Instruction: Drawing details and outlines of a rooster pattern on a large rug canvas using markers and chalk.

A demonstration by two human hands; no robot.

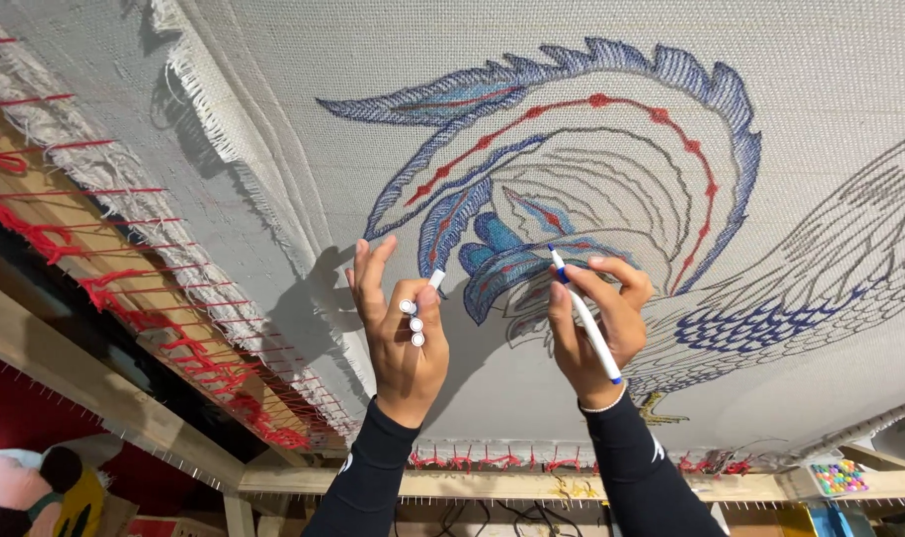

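Right hand (596, 323): closed around a white marker pen with a blue tip and blue end cap (583, 316), pinched between thumb and fingers, the barrel running diagonally across the palm. Blue tip points up-left and meets the white woven cloth stretched on the frame (373, 60), at the blue-filled part of the drawn bird figure in blue, red and grey outline (581, 169).

Left hand (401, 328): fingers curled around a bundle of white capped marker pens (415, 313). Three round white ends show at the palm side; one white end sticks out past the fingertips, toward the cloth. Index and middle fingers extended upward, near the cloth surface; contact cannot be judged. Hand's shadow falls on the cloth to its left.

Both forearms in black long sleeves (373, 477).

Cloth is laced with red cord (189, 348) to a pale wooden frame (104, 393) along the left and lower edges. Frayed white fringe runs along the left edge. At the lower right, a small box of many-coloured round beads or caps (838, 476) sits by the frame.
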